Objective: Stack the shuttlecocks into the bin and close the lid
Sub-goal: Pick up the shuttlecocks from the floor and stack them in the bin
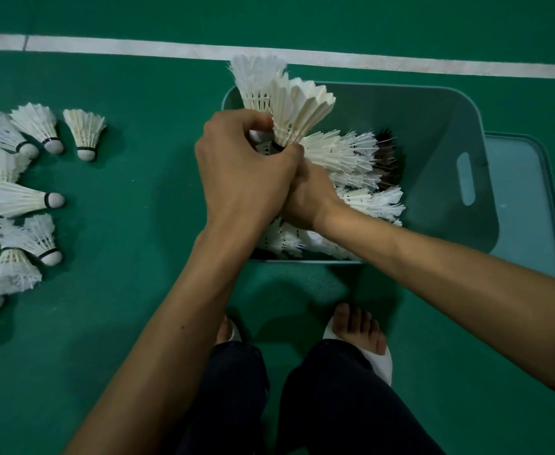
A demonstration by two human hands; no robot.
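Observation:
A teal plastic bin point(440, 165) stands on the green court floor, its left half filled with several white shuttlecocks lying in rows point(345, 159). My left hand point(243, 172) is over the bin's left edge, fingers closed on the cork ends of two upright shuttlecocks point(299, 110) whose feathers point up and away. My right hand point(309, 198) sits just under and behind the left one, partly hidden, pressed against the shuttlecocks in the bin; what it grips is not visible. The bin's flat lid point(528, 205) lies on the floor to the right, partly under the bin.
Several loose shuttlecocks point(20, 198) are scattered on the floor at the left. A white court line point(138, 49) runs across behind the bin. My two feet in white slippers point(361, 333) stand just in front of the bin.

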